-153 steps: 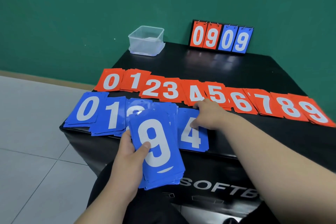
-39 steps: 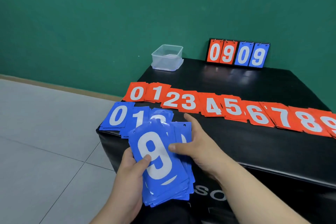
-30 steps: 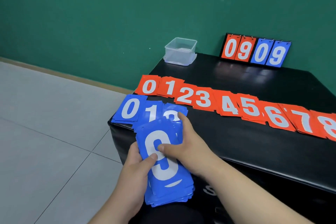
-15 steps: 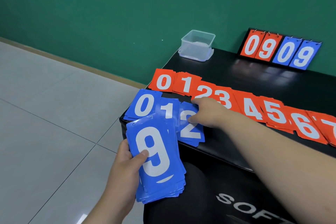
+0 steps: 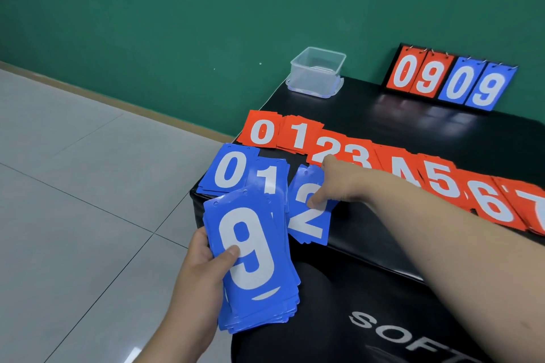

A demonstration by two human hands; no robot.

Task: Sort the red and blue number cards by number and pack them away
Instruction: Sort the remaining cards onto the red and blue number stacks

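Collecting downward, the right hand (image 5: 345, 186) pinched the blue 2 pile (image 5: 309, 225) by the surface's (image 5: 413, 130) front-left corner; 4 and 3 had joined the stack (image 5: 250, 259) the left hand (image 5: 194, 283) gripped.

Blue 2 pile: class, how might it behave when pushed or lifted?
The blue 2 pile looks smooth and its edges sit uneven, so pushed cards would probably slide apart. The cards look thin: likely light and slightly bendy. Near the table edge, it could slip off.
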